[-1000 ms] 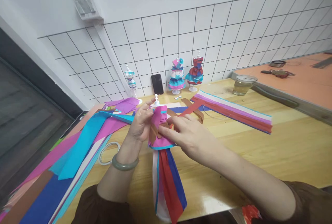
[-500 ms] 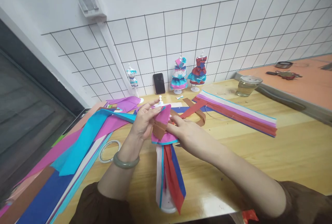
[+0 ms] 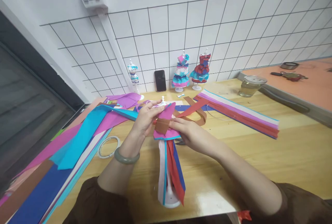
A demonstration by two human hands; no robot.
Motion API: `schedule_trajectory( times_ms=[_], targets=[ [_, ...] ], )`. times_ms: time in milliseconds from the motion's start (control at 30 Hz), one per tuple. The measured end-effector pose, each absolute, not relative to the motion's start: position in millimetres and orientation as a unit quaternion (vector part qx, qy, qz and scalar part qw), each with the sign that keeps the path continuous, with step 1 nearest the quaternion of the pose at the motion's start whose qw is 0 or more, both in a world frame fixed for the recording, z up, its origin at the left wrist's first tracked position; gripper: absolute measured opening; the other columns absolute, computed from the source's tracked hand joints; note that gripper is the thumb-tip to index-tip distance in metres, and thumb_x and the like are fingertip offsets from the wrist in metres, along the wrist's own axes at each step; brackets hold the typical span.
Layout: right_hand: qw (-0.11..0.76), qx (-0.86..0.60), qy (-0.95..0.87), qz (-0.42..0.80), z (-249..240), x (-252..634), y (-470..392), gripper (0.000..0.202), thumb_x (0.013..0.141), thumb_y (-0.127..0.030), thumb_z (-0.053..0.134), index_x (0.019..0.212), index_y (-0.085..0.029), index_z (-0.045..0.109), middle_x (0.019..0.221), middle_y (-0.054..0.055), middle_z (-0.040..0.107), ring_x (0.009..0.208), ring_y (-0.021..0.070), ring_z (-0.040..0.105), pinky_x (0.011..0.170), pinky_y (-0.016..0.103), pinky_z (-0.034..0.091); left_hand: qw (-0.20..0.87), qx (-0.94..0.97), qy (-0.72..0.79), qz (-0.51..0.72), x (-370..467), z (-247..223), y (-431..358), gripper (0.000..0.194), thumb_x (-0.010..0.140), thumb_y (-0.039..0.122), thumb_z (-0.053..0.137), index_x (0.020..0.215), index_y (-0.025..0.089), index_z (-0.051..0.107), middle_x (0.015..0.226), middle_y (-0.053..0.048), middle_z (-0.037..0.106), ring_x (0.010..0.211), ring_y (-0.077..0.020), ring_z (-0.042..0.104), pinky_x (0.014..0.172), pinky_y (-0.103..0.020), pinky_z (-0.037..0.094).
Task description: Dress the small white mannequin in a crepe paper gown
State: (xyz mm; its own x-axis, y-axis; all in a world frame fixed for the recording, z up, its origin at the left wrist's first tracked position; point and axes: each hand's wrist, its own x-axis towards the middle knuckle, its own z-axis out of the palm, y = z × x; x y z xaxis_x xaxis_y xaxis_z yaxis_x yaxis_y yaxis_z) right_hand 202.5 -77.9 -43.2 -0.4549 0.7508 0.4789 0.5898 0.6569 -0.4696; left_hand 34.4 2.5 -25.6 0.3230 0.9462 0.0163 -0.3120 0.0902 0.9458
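Note:
In front of me stands a small white dress-form stand (image 3: 169,201) wearing a paper dress. Its pink bodice (image 3: 167,111) sits above a flared pink skirt piece with a blue edge (image 3: 167,135), and white, red and blue strips (image 3: 174,168) hang below. Across the waist lies a brown paper strip (image 3: 162,126). My left hand (image 3: 147,116) is closed around the left side of the bodice, thumb in front. My right hand (image 3: 188,129) pinches the brown strip at the right of the waist. The far fingertips of both hands are hidden.
Coloured paper strips (image 3: 85,134) and a tape roll (image 3: 109,147) lie on the left. Behind stand dressed miniature forms (image 3: 181,73) and a phone (image 3: 160,81). Striped paper (image 3: 241,115), a glass jar (image 3: 251,86) and partly hidden scissors (image 3: 179,142) are to the right.
The brown strip now lies flatter and more level across the waist, with my right fingers on its right end. The stand leans a little differently, and the camera view has shifted slightly.

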Motion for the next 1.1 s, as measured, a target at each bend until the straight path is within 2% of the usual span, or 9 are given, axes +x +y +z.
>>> schedule_trajectory(
  times_ms=[100,233,300,367,500,600,800,967,1100],
  targets=[
    [0.375,-0.369,-0.834,0.169,-45,206,-74,0.059,0.081,0.002,0.038,0.132,-0.027,0.050,0.128,0.007,0.059,0.115,0.0205,0.057,0.092,0.038,0.049,0.665,0.460,0.308,0.502,32,-24,5,0.044,0.061,0.019,0.079,0.102,0.015,0.065,0.078,-0.002,0.072,0.065,-0.0099,0.065,0.062,-0.019,0.052],
    [0.488,-0.384,-0.745,0.244,-47,208,-67,0.037,0.087,-0.007,0.038,0.115,-0.022,0.057,0.110,0.007,0.065,0.084,0.0159,0.067,0.078,0.035,0.055,0.646,0.478,0.269,0.531,26,-22,7,0.050,0.060,0.020,0.081,0.107,0.016,0.063,0.078,-0.002,0.072,0.068,-0.0108,0.067,0.065,-0.019,0.052],
    [0.539,-0.388,-0.682,0.307,-48,207,-65,0.023,0.090,-0.015,0.042,0.107,-0.021,0.056,0.107,0.008,0.065,0.079,0.0147,0.067,0.077,0.036,0.055,0.624,0.503,0.252,0.542,24,-20,7,0.052,0.061,0.021,0.081,0.109,0.017,0.062,0.078,-0.001,0.072,0.069,-0.0110,0.067,0.067,-0.020,0.052],
    [0.569,-0.372,-0.639,0.360,-48,204,-64,0.018,0.091,-0.024,0.049,0.107,-0.022,0.055,0.109,0.008,0.064,0.090,0.0165,0.066,0.086,0.038,0.053,0.599,0.528,0.239,0.553,23,-18,4,0.051,0.063,0.021,0.080,0.111,0.019,0.062,0.078,0.000,0.071,0.069,-0.0099,0.066,0.067,-0.019,0.052],
    [0.570,-0.332,-0.630,0.410,-45,199,-66,0.031,0.088,-0.035,0.057,0.116,-0.022,0.057,0.120,0.009,0.062,0.114,0.0205,0.058,0.101,0.041,0.044,0.545,0.577,0.236,0.560,25,-10,-10,0.048,0.068,0.022,0.077,0.113,0.021,0.062,0.083,-0.001,0.072,0.072,-0.0113,0.066,0.069,-0.020,0.052],
    [0.562,-0.332,-0.650,0.389,-39,196,-71,0.032,0.088,-0.040,0.057,0.113,-0.022,0.062,0.114,0.008,0.066,0.110,0.0222,0.060,0.095,0.040,0.048,0.528,0.600,0.238,0.552,26,-6,-20,0.049,0.068,0.023,0.077,0.114,0.022,0.062,0.089,-0.003,0.072,0.078,-0.0153,0.066,0.072,-0.024,0.052],
    [0.516,-0.337,-0.720,0.318,-33,189,-80,0.030,0.092,-0.035,0.049,0.079,-0.018,0.069,0.086,0.005,0.070,0.091,0.0193,0.065,0.084,0.034,0.051,0.580,0.590,0.202,0.524,20,-9,-15,0.051,0.068,0.024,0.077,0.116,0.026,0.060,0.089,-0.003,0.071,0.082,-0.0189,0.068,0.072,-0.026,0.052],
    [0.551,-0.375,-0.698,0.261,-37,186,-82,0.019,0.086,-0.030,0.061,0.099,-0.018,0.067,0.101,0.007,0.071,0.096,0.0194,0.065,0.085,0.034,0.051,0.609,0.580,0.198,0.503,13,-11,-6,0.058,0.067,0.027,0.077,0.120,0.024,0.056,0.094,-0.006,0.072,0.091,-0.0228,0.068,0.081,-0.032,0.053],
    [0.579,-0.365,-0.720,0.115,-39,192,-80,0.015,0.088,-0.020,0.054,0.097,-0.016,0.064,0.094,0.009,0.070,0.090,0.0180,0.065,0.081,0.035,0.052,0.614,0.578,0.183,0.506,12,-11,-3,0.058,0.065,0.028,0.078,0.119,0.023,0.056,0.095,-0.007,0.072,0.095,-0.0229,0.067,0.085,-0.033,0.052]
  ],
)
